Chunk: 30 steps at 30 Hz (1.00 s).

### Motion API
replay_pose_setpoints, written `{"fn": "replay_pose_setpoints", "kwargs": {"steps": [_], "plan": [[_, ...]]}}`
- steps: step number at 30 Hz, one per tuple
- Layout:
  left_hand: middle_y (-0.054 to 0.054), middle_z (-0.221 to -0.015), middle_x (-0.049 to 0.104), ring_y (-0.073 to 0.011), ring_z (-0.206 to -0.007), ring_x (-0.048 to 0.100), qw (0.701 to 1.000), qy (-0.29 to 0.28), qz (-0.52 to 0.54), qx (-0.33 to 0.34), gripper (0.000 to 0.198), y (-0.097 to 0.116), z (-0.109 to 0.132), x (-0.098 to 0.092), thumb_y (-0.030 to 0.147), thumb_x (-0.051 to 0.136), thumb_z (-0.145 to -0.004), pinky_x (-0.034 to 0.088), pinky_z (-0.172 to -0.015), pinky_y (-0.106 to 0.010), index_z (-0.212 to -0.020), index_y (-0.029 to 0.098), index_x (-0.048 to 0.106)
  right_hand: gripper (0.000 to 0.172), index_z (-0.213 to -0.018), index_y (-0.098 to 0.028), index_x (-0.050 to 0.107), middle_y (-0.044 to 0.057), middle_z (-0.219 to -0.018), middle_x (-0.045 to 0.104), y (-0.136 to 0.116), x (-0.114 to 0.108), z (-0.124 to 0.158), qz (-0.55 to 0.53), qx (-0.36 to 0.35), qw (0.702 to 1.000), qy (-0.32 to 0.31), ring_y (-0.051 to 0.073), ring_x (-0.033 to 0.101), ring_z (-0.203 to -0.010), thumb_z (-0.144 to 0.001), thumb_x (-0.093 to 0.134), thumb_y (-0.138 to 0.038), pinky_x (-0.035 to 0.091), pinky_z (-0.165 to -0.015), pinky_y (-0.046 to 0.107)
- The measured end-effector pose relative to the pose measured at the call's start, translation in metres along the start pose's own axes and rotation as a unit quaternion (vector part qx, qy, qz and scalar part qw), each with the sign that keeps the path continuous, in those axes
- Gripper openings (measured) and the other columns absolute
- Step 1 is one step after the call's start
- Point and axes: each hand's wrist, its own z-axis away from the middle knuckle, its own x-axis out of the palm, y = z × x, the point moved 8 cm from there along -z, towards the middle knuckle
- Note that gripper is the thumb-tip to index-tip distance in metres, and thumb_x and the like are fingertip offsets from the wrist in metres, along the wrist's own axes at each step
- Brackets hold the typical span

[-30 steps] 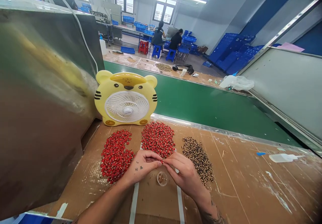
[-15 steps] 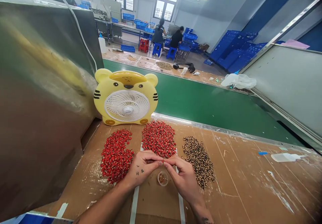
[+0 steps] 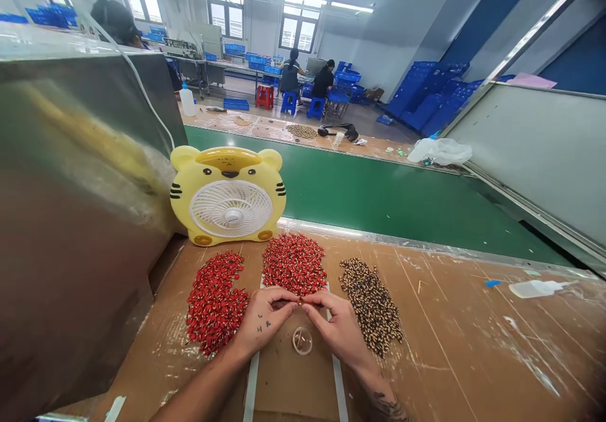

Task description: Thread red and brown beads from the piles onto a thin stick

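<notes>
My left hand (image 3: 266, 322) and my right hand (image 3: 337, 327) meet fingertip to fingertip over the cardboard. Thumb and forefinger of each are pinched together at a tiny red piece (image 3: 299, 302), mostly hidden by the fingers. Anything else in the right fingertips is too small to make out. Just below them stands a small clear round cup (image 3: 302, 341) with thin slivers inside. Behind the fingertips lies a heap of small red pieces (image 3: 293, 261). A second red heap (image 3: 214, 308) is left of my left hand. Small black-and-gold pieces (image 3: 372, 302) are piled beside my right hand.
A yellow tiger-faced fan (image 3: 227, 198) stands behind the heaps, next to a large metal housing (image 3: 80, 220) on the left. A green belt (image 3: 379, 194) runs across beyond. At right lies a clear squeeze bottle (image 3: 534, 289). People (image 3: 291, 74) sit at far benches.
The camera view has tilted slightly up, bringing another person's head into sight at the upper left. Both hands keep their fingertips together over the cup, with only a slight shift.
</notes>
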Motion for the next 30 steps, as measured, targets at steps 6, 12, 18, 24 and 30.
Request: {"fn": "replay_pose_setpoints", "kwargs": {"steps": [6,12,18,24,30], "plan": [[-0.006,-0.085,0.078,-0.0194,-0.077,0.069,0.979,0.036,-0.189,0.074,0.020,0.017,-0.011,-0.012,0.013,0.058,-0.085,0.053,-0.072,-0.029,-0.088,0.020,0.077,0.020,-0.082,-0.020,0.069,0.005,-0.080,0.071,0.023,-0.034,0.001,0.040,-0.034,0.994,0.097,0.021,0.065,-0.075,-0.095,0.057,-0.029,0.050,-0.071,0.032],[-0.005,-0.092,0.076,-0.0215,-0.087,0.066,0.946,-0.013,-0.302,0.116,0.021,0.026,-0.022,0.007,0.012,0.056,-0.088,0.051,-0.080,-0.034,-0.093,0.021,0.074,0.019,-0.081,-0.020,0.067,0.005,-0.078,0.069,0.021,-0.030,0.005,0.032,-0.075,0.994,0.076,0.021,0.062,-0.074,-0.095,0.055,-0.027,0.047,-0.071,0.033],[-0.008,-0.097,0.075,-0.0227,-0.090,0.064,0.923,0.021,-0.369,0.108,0.021,0.032,-0.009,-0.029,0.016,0.052,-0.092,0.050,-0.083,-0.036,-0.094,0.020,0.072,0.020,-0.079,-0.019,0.066,0.004,-0.074,0.067,0.013,-0.035,0.006,0.018,-0.070,0.996,0.058,0.020,0.060,-0.073,-0.095,0.055,-0.025,0.045,-0.069,0.032],[-0.008,-0.092,0.072,-0.0234,-0.087,0.064,0.886,-0.059,-0.458,0.047,0.026,0.023,0.027,-0.072,0.017,0.048,-0.093,0.049,-0.079,-0.034,-0.097,0.021,0.073,0.012,-0.090,-0.019,0.070,0.004,-0.083,0.068,0.000,-0.011,0.011,-0.035,-0.090,0.991,-0.090,0.019,0.062,-0.078,-0.091,0.061,-0.028,0.048,-0.072,0.030],[-0.007,-0.093,0.070,-0.0235,-0.090,0.061,0.851,-0.167,-0.496,0.040,0.022,0.021,0.052,-0.052,0.019,0.050,-0.094,0.047,-0.078,-0.032,-0.096,0.021,0.071,0.014,-0.090,-0.020,0.071,0.003,-0.078,0.067,-0.001,0.009,0.016,-0.051,-0.082,0.986,-0.136,0.019,0.062,-0.075,-0.092,0.063,-0.032,0.048,-0.070,0.030]]}}
